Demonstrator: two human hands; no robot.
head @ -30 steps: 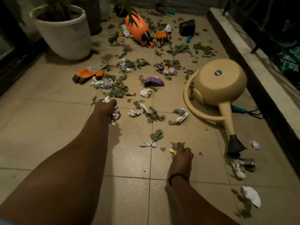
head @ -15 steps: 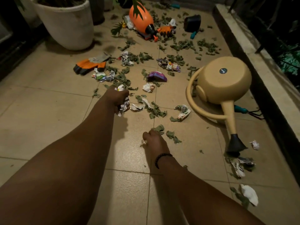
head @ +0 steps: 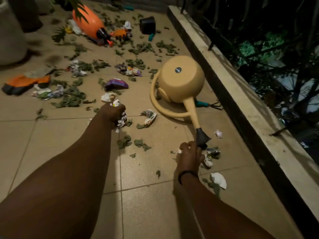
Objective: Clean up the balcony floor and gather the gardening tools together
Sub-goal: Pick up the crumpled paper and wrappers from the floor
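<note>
The left hand (head: 115, 113) clenches crumpled paper (head: 121, 119); the right hand (head: 189, 155) pinches a paper scrap (head: 179, 151). The watering can (head: 181, 80) label (head: 178, 70) is unreadable.

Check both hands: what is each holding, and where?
Left hand grips a wad of crumpled paper scraps, bunched in its fist. Right hand pinches a small white scrap in its fingers.

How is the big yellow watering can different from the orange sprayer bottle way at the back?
The pale yellow plastic watering can is round, with a long spout and a looping handle. The orange plastic sprayer bottle is longer and egg-shaped, with a black neck. The can lies near the ledge; the bottle lies farther back among leaves. Both are tipped over on the tiled floor.
</note>
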